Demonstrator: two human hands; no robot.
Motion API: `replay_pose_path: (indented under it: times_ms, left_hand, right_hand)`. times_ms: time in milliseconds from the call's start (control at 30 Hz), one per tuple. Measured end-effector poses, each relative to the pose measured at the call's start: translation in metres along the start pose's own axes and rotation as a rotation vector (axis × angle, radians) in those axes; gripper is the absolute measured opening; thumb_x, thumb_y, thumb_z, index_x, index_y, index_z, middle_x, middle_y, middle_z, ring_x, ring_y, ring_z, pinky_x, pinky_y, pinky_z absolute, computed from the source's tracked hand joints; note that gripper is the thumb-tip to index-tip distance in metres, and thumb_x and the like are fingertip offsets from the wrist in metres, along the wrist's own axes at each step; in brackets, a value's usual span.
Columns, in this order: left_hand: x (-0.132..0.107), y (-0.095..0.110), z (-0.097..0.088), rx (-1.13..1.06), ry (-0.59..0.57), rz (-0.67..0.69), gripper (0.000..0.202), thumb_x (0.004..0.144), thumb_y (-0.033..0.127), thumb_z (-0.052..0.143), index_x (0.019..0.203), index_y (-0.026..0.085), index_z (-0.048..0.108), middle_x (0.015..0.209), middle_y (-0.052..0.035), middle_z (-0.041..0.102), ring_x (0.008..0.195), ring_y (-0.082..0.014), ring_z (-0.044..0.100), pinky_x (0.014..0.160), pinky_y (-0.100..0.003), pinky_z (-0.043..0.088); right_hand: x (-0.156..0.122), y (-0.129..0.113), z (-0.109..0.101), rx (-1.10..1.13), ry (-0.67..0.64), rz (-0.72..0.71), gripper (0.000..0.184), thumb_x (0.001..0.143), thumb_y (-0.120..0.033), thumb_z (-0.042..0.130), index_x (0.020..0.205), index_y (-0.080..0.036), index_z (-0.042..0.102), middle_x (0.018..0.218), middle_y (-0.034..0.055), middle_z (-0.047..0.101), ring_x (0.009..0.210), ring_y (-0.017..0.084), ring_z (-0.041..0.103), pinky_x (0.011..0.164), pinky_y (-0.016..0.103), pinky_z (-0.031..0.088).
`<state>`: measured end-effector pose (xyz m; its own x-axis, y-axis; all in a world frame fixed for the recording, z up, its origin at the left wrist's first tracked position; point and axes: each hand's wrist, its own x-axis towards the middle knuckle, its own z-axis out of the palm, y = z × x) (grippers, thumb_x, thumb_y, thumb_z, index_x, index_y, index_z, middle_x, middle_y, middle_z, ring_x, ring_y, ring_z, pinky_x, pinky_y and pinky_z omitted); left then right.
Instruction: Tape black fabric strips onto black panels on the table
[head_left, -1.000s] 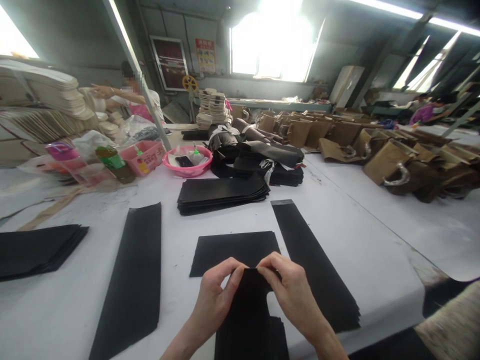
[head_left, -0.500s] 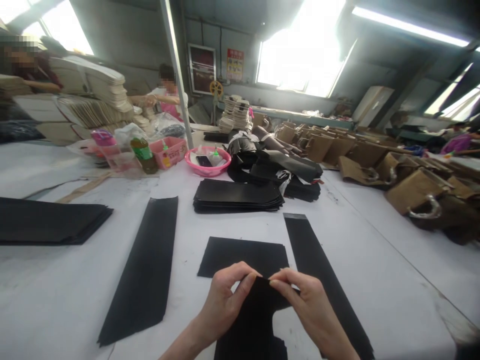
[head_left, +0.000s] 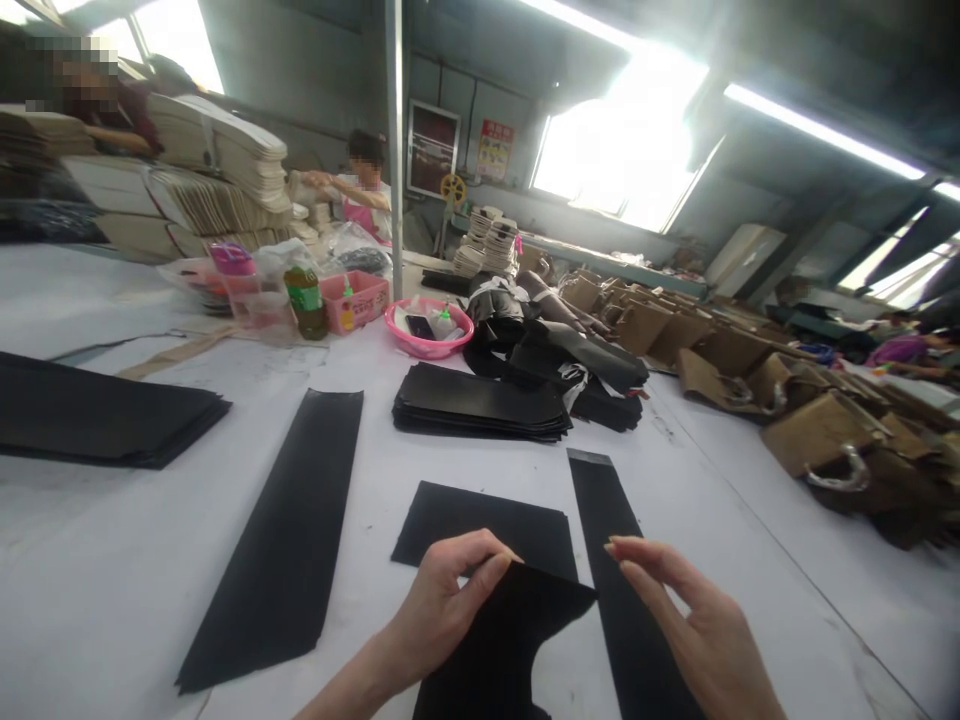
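Right hand [head_left: 701, 620] has moved right of the black piece [head_left: 502, 640], slightly spread; left hand [head_left: 448, 602] pinches its edge.

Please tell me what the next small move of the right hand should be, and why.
I would probably have the right hand pinch the right corner of the black piece: only the left hand grips its upper edge, while the right thumb and forefinger stand slightly apart, off the piece but close to that corner.
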<state>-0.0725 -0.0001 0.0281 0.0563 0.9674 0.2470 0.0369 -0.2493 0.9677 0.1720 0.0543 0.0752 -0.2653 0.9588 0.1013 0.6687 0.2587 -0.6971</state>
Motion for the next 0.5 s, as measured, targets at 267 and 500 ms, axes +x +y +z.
replay_pose_path:
  times_ms: [267, 500]
  left_hand:
    - [0.007, 0.005, -0.010, -0.187, -0.134, -0.008, 0.046, 0.085, 0.034, 0.065, 0.128, 0.024, 0.054, 0.114, -0.0054, 0.064, 0.106, -0.0211, 0.059, 0.097, -0.034, 0.044]
    - [0.007, -0.040, -0.039, -0.129, -0.207, -0.065, 0.095, 0.067, 0.034, 0.082, 0.145, 0.032, 0.028, 0.145, -0.0084, 0.039, 0.134, -0.0284, 0.036, 0.114, -0.049, 0.028]
  right_hand:
    - [0.012, -0.067, -0.018, -0.116, -0.163, -0.211, 0.025, 0.088, -0.046, 0.053, 0.087, -0.027, 0.068, 0.078, -0.0035, 0.068, 0.070, 0.013, 0.064, 0.061, 0.019, 0.050]
    - [0.049, -0.118, -0.097, -0.243, 0.234, -0.244, 0.037, 0.074, -0.056, 0.067, 0.092, -0.025, 0.070, 0.078, -0.0011, 0.070, 0.064, 0.014, 0.064, 0.053, 0.020, 0.048]
